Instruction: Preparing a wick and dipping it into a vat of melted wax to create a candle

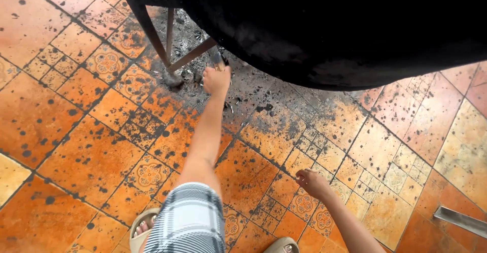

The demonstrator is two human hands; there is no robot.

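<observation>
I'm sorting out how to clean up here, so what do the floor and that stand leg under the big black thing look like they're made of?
The floor looks like glazed ceramic tile: orange patterned squares with dark joints, faintly shiny, spattered with black spots. The stand leg seems to be metal, probably steel bar: thin, straight, soot-blackened with rusty brown stretches. The left hand reaches toward it; what it grips is unclear.

Below me the floor (pixel 76 146) is laid in orange and terracotta tiles, some plain, some stamped with small flower medallions, set in a patchwork of large and small squares with dark grout lines. Black spots are spattered all across it, thickening into a sooty, ash-grey patch (pixel 243 88) further ahead. A big blackened round vessel (pixel 329 30) hangs over that patch, carried on a frame of thin rusty metal legs (pixel 152 32). Even daylight falls on the tiles. A grey metal strip (pixel 459 220) lies at the right edge.
</observation>
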